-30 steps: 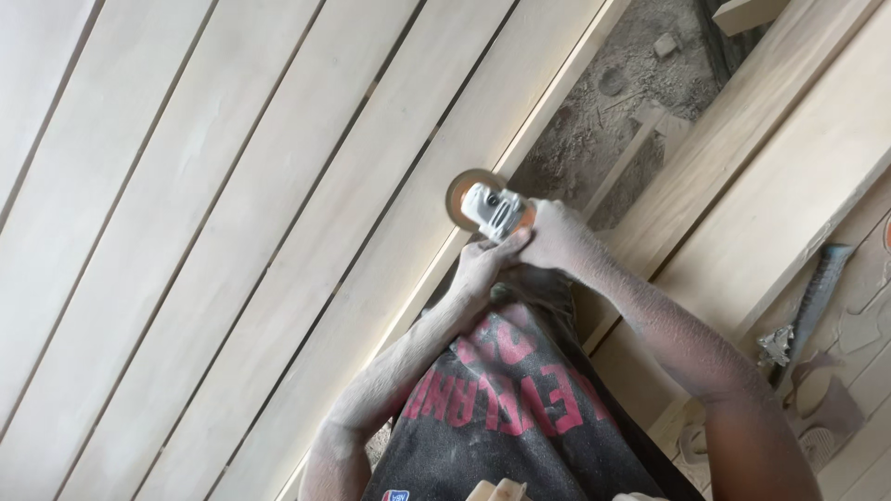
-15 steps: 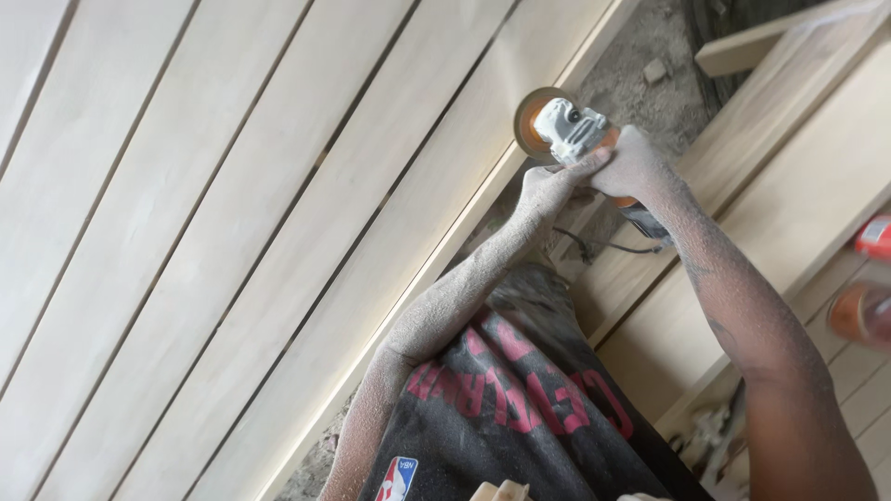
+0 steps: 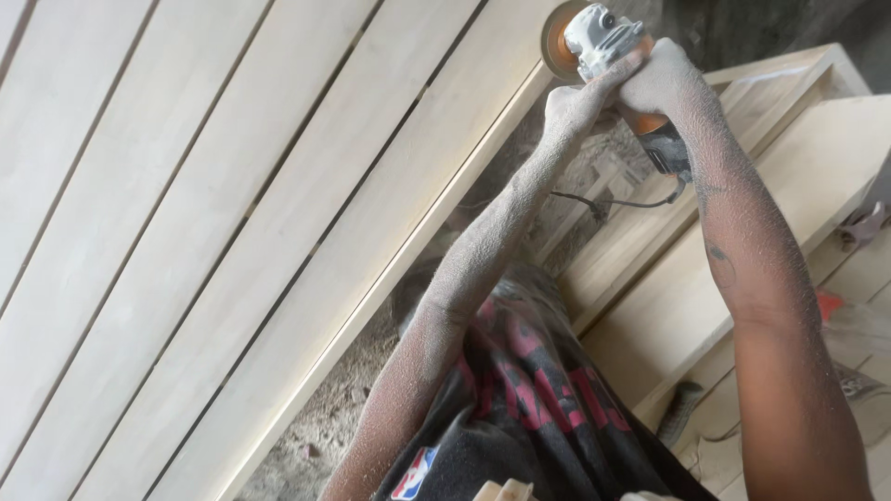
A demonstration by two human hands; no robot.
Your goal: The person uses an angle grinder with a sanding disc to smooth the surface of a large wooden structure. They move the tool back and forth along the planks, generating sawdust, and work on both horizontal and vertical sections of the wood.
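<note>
Both hands clamped on an angle grinder [image 3: 603,42] at the top of the view, arms stretched out and coated in pale sawdust. Left hand [image 3: 577,100] wrapped around the front of the tool just under its grey head, fingers curled shut on it. Right hand [image 3: 661,82] closed round the orange body behind, grip full, no gap showing. Orange disc [image 3: 557,48] set against the far long edge of the pale wooden panel [image 3: 232,213], right where the outermost plank meets the raised side strip [image 3: 436,218]. Panel made of long planks with dark narrow gaps between, running diagonally from lower left to upper right. Black power cord [image 3: 608,202] trailing down from the tool's rear, hanging over the dusty floor [image 3: 325,436] between the panel and a second wooden frame [image 3: 742,213] at the right. Dark shirt with red lettering [image 3: 529,399] at bottom centre, also dusted. Small dark tool [image 3: 682,408] lying near the lower edge of the right frame; kind not clear.
</note>
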